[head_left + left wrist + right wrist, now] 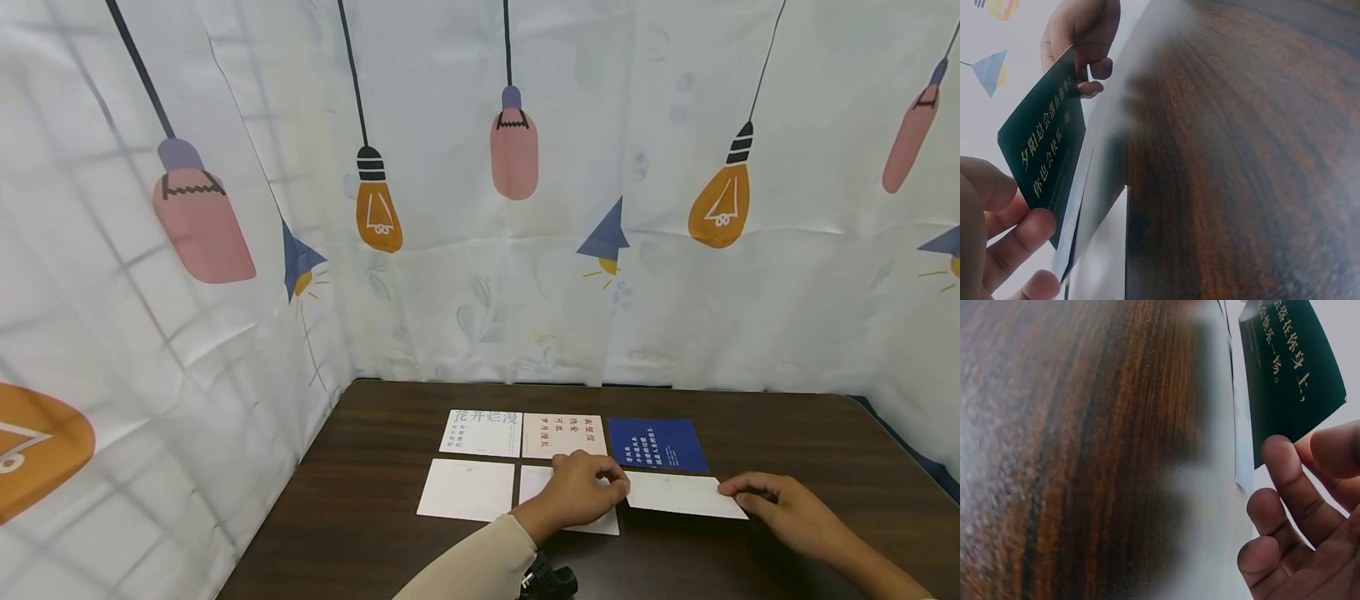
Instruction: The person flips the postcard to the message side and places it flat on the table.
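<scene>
Front-left card (pixel 465 490): white, flat on the brown tabletop (pixel 360 492).
Back-left card (pixel 480 435): white with blue lettering, just behind it.
Back-middle card (pixel 540 446): pale, red-lettered, next along.
Front-middle card (pixel 532 479): white, partly hidden by the left hand (pixel 579 490).
Left hand: thumb and fingers pinch the left end of the green card (pixel 1054 131).
Blue card (pixel 656 444): right end of the back row.
Green card: raised off the tabletop, tilted, white side up, gold-lettered green underneath.
Right hand (pixel 783 507): pinches its right end.
</scene>
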`<move>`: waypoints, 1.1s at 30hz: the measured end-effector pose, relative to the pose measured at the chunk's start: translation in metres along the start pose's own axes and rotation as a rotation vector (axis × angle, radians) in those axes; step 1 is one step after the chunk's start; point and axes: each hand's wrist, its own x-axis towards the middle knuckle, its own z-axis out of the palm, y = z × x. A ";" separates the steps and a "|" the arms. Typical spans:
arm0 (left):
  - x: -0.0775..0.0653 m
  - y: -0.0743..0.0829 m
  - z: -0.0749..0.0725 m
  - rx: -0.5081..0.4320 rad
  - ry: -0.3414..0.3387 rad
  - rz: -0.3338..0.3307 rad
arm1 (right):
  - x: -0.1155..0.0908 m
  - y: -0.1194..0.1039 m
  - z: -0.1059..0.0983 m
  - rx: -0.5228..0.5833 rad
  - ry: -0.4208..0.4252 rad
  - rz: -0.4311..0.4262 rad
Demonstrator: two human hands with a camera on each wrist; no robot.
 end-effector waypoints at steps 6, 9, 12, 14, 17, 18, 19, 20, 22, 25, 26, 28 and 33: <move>-0.001 0.002 -0.001 0.006 -0.003 -0.001 | 0.000 0.001 0.002 0.007 0.003 -0.003; -0.001 0.002 0.000 0.018 -0.004 0.002 | 0.000 0.002 0.002 0.001 0.004 -0.007; -0.001 0.002 0.000 0.034 -0.007 0.008 | -0.001 0.002 0.003 -0.018 0.009 -0.006; -0.001 0.002 0.001 0.043 -0.007 0.016 | -0.001 0.002 0.003 -0.028 0.013 -0.011; -0.001 0.002 0.002 0.059 -0.005 0.027 | -0.001 0.003 0.003 -0.046 0.020 -0.012; -0.001 0.002 0.002 0.065 -0.004 0.030 | -0.001 0.003 0.003 -0.052 0.019 -0.016; -0.001 0.002 0.003 0.071 -0.002 0.032 | -0.001 0.003 0.003 -0.051 0.017 -0.016; -0.001 0.002 0.003 0.076 -0.001 0.033 | -0.001 0.003 0.003 -0.049 0.014 -0.013; -0.001 0.002 0.004 0.093 0.000 0.034 | -0.001 0.003 0.003 -0.035 0.004 -0.002; -0.001 0.001 0.005 0.110 -0.002 0.035 | -0.001 0.003 0.004 -0.013 -0.003 0.006; -0.001 0.001 0.005 0.115 -0.005 0.035 | -0.001 0.003 0.004 -0.012 -0.005 0.004; -0.002 0.001 0.005 0.129 -0.009 0.038 | -0.001 0.002 0.004 -0.016 0.000 0.002; -0.002 0.001 0.005 0.149 -0.014 0.051 | -0.001 0.002 0.005 -0.033 0.007 0.001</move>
